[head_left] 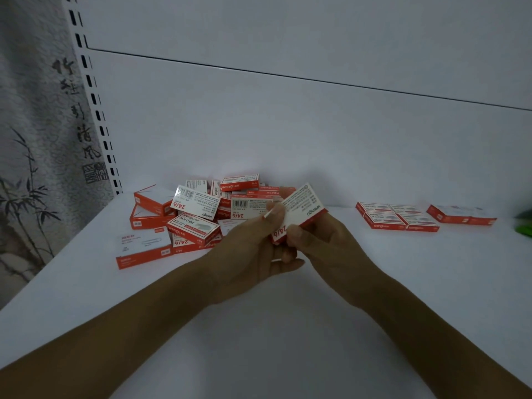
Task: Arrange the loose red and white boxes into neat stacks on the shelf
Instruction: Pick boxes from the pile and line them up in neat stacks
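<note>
A red and white box (302,210) marked "24/6" is held tilted above the white shelf (288,326), gripped from both sides. My left hand (250,246) pinches its left edge with thumb and fingers. My right hand (319,240) holds its lower right side. Behind the hands lies a loose pile of several red and white boxes (201,217), jumbled at different angles. To the right, a flat group of boxes (397,216) sits side by side, and a further pair of boxes (460,214) lies beyond it.
The shelf's white back panel (288,125) rises behind the pile. A slotted upright (95,110) stands at the left, with a printed bamboo hanging (37,139) beside it. Something green (525,223) shows at the right edge.
</note>
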A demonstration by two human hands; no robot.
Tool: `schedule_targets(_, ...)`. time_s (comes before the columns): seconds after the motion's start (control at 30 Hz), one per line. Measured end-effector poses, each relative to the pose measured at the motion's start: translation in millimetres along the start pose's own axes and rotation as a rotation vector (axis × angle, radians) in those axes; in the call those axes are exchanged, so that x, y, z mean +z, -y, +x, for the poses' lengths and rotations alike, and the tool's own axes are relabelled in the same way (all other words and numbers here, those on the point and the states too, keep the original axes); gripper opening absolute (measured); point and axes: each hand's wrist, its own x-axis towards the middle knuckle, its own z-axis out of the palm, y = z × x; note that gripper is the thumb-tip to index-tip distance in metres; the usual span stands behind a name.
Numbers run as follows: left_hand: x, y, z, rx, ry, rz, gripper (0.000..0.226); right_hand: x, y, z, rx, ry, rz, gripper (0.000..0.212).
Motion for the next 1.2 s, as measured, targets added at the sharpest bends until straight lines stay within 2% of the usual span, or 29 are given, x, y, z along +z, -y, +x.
schedule_targets(0.17, -2.4, 6.7, 4.4, -0.017, -0.141, 0.12, 0.047, 0.8, -0.8, 0.5, -0.073, -0.024, -0.041, 0.038)
schedule_targets(0.27, -5.0, 9.1, 5.5, 0.009, -0.236, 0.267, 0.048, 2.5, -3.9, 0.7, -0.164, -0.069, -0.181, 0.037)
schedule_targets(0.4, -5.0, 9.8, 6.0, 0.053, -0.298, 0.344, 0.048, 0.5, -12.7, 1.9, -0.272, -0.154, -0.438, 0.04)
schedule_targets(0.5, -2.2, 8.5, 7.8, 0.04, -0.28, 0.337, 0.083, -1.3, -16.6, 4.3, -0.314, -0.207, -0.63, 0.038)
schedule_targets(0.57, -3.5, 8.7, 9.1, 0.034, -0.273, 0.321, 0.09, -1.0, -18.3, 4.8, -0.329, -0.222, -0.701, 0.036)
schedule_targets(0.73, -3.9, 6.7, 5.2, 0.007, -0.155, 0.157, 0.073, -2.4, -18.6, 2.3, -0.373, -0.228, -0.724, 0.041)
schedule_targets(0.93, -0.5, 0.8, -0.9, -0.027, -0.02, -0.03, 0.068, -4.3, -14.7, -0.7, -0.407, -0.275, -0.654, 0.045)
schedule_targets(1.07, -2.1, 4.4, -0.4, -0.007, -0.027, -0.025, 0.063, -5.8, -19.8, -2.2, -0.488, -0.347, -0.754, 0.04)
schedule_targets(1.2, -4.6, 8.0, -0.2, -0.001, -0.057, 0.011, 0.062, -7.3, -23.4, -2.1, -0.461, -0.372, -0.789, 0.043)
